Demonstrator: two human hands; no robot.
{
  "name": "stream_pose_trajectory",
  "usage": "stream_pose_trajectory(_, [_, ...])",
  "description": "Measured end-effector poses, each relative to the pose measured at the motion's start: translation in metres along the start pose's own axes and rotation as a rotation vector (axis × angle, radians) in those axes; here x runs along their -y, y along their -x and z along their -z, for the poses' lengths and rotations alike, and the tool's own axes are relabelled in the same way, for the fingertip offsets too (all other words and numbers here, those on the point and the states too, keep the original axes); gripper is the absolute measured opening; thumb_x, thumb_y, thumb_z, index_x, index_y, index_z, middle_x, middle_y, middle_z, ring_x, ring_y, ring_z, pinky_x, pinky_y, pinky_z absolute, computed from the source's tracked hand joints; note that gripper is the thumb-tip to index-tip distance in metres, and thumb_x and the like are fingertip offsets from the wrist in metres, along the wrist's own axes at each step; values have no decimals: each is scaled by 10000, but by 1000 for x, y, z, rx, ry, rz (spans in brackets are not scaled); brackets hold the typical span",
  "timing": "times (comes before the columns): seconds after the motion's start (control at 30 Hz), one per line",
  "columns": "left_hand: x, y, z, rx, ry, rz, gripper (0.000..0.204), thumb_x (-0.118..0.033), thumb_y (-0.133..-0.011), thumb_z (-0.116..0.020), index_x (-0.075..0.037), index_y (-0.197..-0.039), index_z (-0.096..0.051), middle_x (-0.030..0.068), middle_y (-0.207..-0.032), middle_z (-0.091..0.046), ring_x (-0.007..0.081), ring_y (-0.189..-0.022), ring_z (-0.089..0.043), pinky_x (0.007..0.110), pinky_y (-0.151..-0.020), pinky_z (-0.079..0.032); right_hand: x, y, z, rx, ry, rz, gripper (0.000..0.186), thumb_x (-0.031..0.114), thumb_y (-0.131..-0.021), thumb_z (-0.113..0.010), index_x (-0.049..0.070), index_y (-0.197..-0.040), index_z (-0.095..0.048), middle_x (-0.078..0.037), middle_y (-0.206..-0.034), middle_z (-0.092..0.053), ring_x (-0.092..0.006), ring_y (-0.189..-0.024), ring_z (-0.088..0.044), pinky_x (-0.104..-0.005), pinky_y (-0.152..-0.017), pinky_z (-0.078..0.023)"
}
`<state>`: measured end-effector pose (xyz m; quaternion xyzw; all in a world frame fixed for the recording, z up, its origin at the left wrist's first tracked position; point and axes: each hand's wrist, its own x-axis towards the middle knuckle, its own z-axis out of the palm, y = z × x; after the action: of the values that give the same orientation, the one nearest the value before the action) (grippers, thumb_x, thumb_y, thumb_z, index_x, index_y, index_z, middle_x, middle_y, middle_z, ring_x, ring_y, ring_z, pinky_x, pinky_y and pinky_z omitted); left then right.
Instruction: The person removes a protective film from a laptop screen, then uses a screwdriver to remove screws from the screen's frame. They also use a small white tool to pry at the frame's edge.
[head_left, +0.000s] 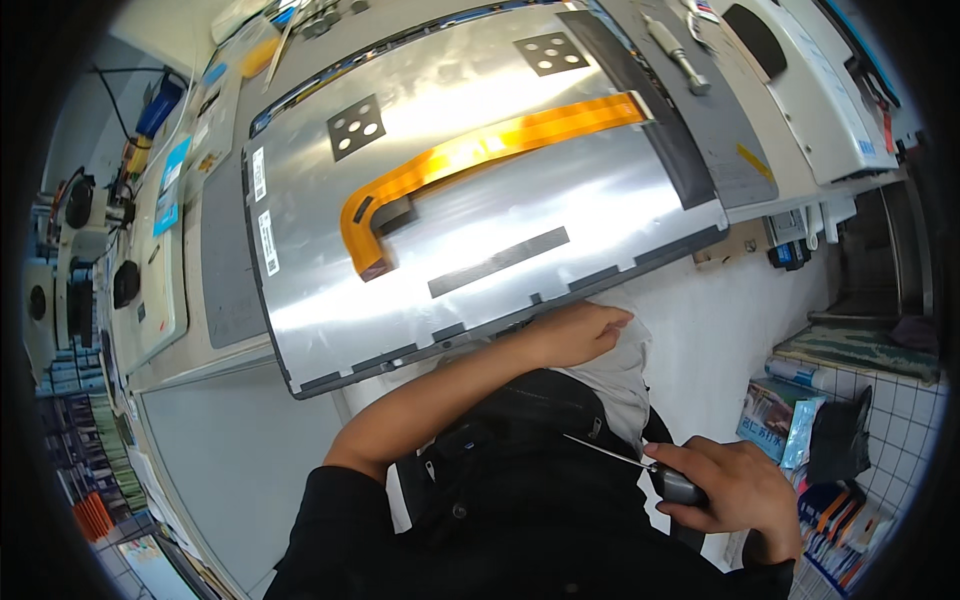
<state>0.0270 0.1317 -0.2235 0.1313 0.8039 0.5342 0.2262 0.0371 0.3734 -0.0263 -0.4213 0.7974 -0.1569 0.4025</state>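
A large silver display panel (480, 200) lies back side up on the work table, its near edge reaching past the table front. An orange ribbon cable (480, 150) bends across its metal back. Just under that near edge is my left hand (582, 333), fingers curled in and the index finger partly extended. Light grey cloth (625, 385) shows right below it, and whatever the fingers may hold is hidden. My right hand (730, 485) is closed round the dark handle of a thin-shafted tool (678, 487), perhaps a screwdriver. Its slender metal shaft points left across my lap, apart from the panel.
A grey mat (235, 260) lies under the panel. Beyond the panel's right side are a pen-like metal tool (675, 55) and a white machine (815, 85). Packets and a black bag (840, 440) stand low on the right, beside a wire grid (905, 430).
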Motion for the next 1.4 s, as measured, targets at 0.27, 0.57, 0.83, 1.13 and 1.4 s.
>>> stream_pose_trajectory(0.27, [-50,69,30,22,630,-129,357,-148,-1014,-489,17,-1325,-551,156,-1234,-655,228,-1107,-638,339,-965,-498,16,-16,24,-310,-30,23,695,226,-735,-810,74,-1347,-518,-140,-861,-631,-313,-681,-658,-361,-611,-535])
stream_pose_trajectory(0.57, [-93,109,58,-174,925,-88,478,-208,-1027,-444,25,-1443,-403,202,-1345,-572,210,-1094,-643,232,-745,-522,44,-28,32,-299,-81,-23,696,198,-799,-770,51,-1403,-458,-178,-955,-645,-325,-763,-680,-371,-636,-555])
stream_pose_trajectory(0.83, [-101,119,63,-201,976,-53,519,-240,-1021,-443,72,-1432,-389,261,-1299,-588,234,-1018,-687,209,-643,-542,52,-31,34,-275,-44,-51,699,188,-809,-755,47,-1418,-441,-167,-925,-639,-309,-726,-673,-365,-608,-549])
stream_pose_trajectory(1.13, [-102,120,65,-216,980,-47,600,-307,-1028,-422,134,-1425,-337,259,-1306,-582,233,-1033,-681,213,-672,-550,53,-31,34,-264,32,-31,723,185,-810,-753,22,-1431,-421,-143,-851,-604,-268,-620,-621,-354,-543,-506])
stream_pose_trajectory(1.4, [-101,120,64,-212,977,-51,612,-311,-1031,-417,137,-1436,-315,255,-1317,-576,233,-1044,-676,213,-677,-547,55,-31,36,-243,70,-34,715,192,-814,-751,13,-1422,-420,-152,-855,-602,-267,-598,-621,-350,-508,-501])
